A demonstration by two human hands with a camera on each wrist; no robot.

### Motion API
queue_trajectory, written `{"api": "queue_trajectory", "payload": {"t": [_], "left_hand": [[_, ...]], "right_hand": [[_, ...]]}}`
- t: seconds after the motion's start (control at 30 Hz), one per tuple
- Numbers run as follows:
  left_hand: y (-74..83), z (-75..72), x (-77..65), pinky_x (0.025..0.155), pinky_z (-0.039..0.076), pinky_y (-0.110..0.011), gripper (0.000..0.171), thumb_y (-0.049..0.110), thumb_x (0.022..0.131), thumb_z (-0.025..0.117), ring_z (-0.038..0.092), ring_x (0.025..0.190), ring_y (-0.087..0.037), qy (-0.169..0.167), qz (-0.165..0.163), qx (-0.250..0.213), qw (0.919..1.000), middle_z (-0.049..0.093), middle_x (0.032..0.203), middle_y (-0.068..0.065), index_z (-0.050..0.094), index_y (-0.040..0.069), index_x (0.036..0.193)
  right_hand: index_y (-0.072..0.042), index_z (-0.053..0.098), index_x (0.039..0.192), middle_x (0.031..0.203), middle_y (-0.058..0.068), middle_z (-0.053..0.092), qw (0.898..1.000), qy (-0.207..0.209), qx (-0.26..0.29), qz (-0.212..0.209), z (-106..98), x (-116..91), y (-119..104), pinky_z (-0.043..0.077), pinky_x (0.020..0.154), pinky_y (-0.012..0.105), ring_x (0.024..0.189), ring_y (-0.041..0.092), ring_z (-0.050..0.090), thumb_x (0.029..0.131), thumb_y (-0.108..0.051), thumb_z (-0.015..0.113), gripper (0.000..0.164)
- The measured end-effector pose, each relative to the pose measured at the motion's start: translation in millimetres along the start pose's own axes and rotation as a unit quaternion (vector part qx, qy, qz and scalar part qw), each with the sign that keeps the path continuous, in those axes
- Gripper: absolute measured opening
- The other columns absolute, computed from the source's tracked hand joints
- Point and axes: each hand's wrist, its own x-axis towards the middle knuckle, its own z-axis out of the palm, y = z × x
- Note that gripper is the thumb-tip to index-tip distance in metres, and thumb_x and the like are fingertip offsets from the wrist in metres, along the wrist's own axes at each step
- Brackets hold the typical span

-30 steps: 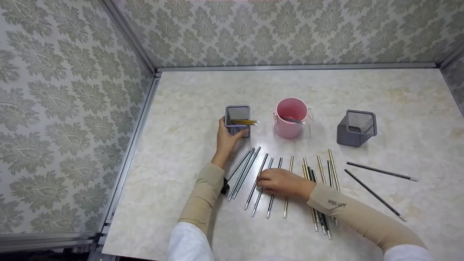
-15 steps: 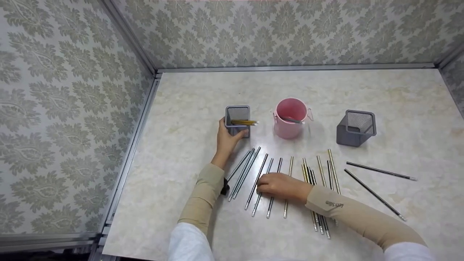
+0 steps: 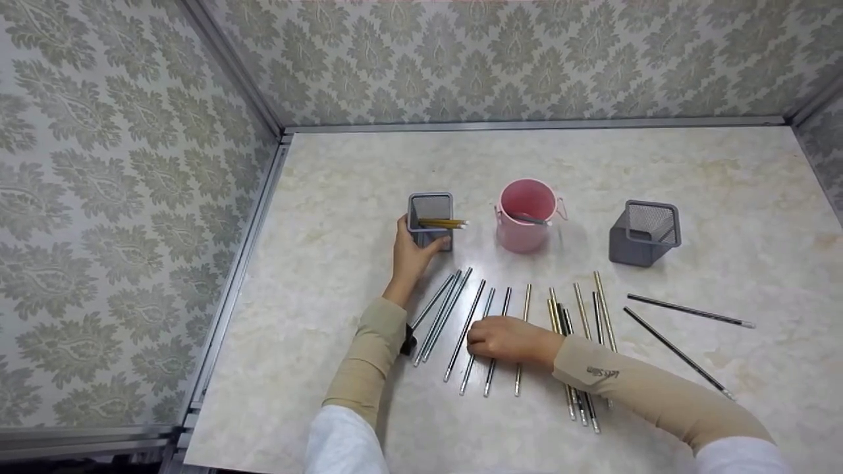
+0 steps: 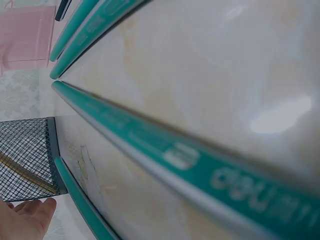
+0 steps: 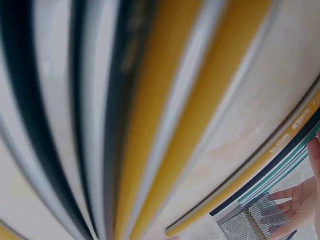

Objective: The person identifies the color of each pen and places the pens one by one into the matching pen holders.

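My left hand (image 3: 413,257) grips a dark mesh pen holder (image 3: 431,205), fingers on its left side and thumb across its front. Inside lean several yellow pencils (image 3: 440,222), their white ends over the right rim. Lower on the table, my right hand (image 3: 506,339) pinches a green pencil (image 3: 489,301) in a spread row; the pencil still lies along the table. A black pencil (image 3: 475,304) lies just left of it, and the hand covers the middle of another black pencil (image 3: 506,301). Three green pencils (image 3: 440,322) lie beside my left wrist, also close in the left wrist view.
A pink bucket (image 3: 520,238) with a dark pencil inside stands right of the held holder. Farther right is a second mesh holder (image 3: 629,249). Yellow and black pencils (image 3: 556,316) bunch under the right forearm, and two black pencils (image 3: 688,311) lie at the right.
My right hand has shifted slightly toward the front, its fingers closing in on the green pencil, whose eraser end has moved a little. The left hand and the holder stay in place.
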Motion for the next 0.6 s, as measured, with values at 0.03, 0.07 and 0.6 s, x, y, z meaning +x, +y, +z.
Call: {"api": "queue_trajectory", "payload": {"t": [0.03,0.07,0.6], "left_hand": [[0.0,0.2,-0.1,0.113,0.031,-0.038,0.088,0.029,0.075,0.081,0.040,0.134,-0.026,-0.001,0.000,0.001,1.0000,0.045,0.142,-0.015,0.030,0.005,0.143],[-0.1,0.5,0.0,0.113,0.031,-0.038,0.088,0.030,0.075,0.081,0.040,0.135,-0.026,-0.002,-0.002,0.002,1.0000,0.045,0.142,-0.014,0.030,0.005,0.143],[-0.9,1.5,0.5,0.114,0.029,-0.037,0.088,0.028,0.075,0.081,0.040,0.134,-0.026,0.000,-0.004,-0.014,0.9999,0.045,0.143,-0.015,0.031,0.005,0.143]], "right_hand": [[-0.012,0.068,0.088,0.089,-0.002,0.062,1.000,-0.006,-0.009,-0.002,-0.8,0.5,-0.2,0.049,0.073,0.022,0.081,0.013,0.056,0.078,-0.003,0.061,0.014],[-0.012,0.068,0.087,0.088,-0.002,0.062,1.000,-0.011,-0.017,-0.004,-1.4,1.0,-0.5,0.048,0.072,0.021,0.080,0.013,0.056,0.078,-0.004,0.062,0.014],[-0.014,0.065,0.085,0.085,-0.005,0.061,0.997,-0.036,-0.066,-0.017,-4.1,2.9,-3.0,0.048,0.071,0.021,0.077,0.011,0.054,0.077,-0.004,0.061,0.013]]}}
